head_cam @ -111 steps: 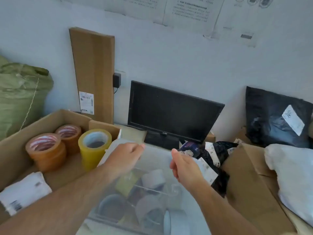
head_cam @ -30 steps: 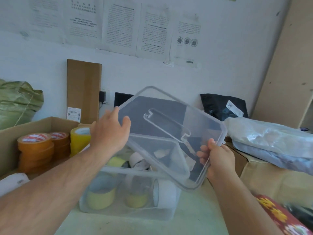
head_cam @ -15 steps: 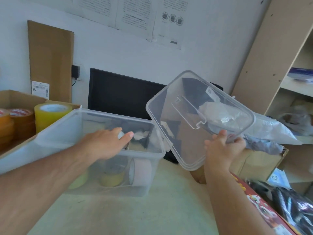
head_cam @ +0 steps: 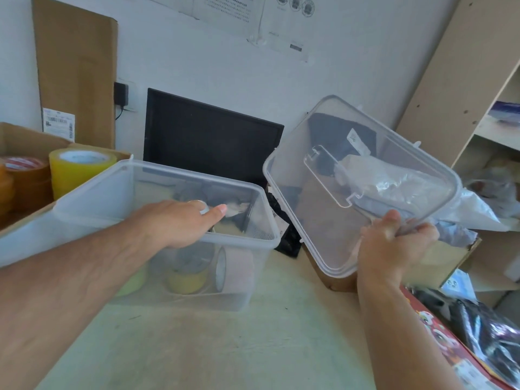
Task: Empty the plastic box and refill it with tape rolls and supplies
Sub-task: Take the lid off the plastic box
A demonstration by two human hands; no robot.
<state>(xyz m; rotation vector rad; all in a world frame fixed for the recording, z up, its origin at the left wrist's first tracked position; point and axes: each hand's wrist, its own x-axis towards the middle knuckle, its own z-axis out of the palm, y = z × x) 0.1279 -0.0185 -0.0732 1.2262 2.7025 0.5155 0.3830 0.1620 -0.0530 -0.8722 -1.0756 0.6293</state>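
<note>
The clear plastic box [head_cam: 244, 288] stands open on the pale table. Inside it I see a yellow tape roll [head_cam: 187, 281], a pale roll on edge [head_cam: 236, 270] and a green roll [head_cam: 133, 281]. My left hand [head_cam: 180, 223] reaches over the box's near rim into the top of it, fingers extended; whether it touches anything inside is unclear. My right hand [head_cam: 394, 249] grips the lower edge of the clear lid [head_cam: 323, 220], held tilted in the air to the right of the box.
A cardboard box at the left holds a yellow tape roll [head_cam: 80, 168] and orange rolls [head_cam: 25, 178]. A black monitor [head_cam: 211, 139] stands behind the plastic box. Bagged parcels [head_cam: 461, 204], a cardboard carton and a wooden shelf [head_cam: 478, 80] crowd the right side.
My right hand has carried the lid off the box and out to the right. My left hand let go of the lid and now reaches into the open box.
</note>
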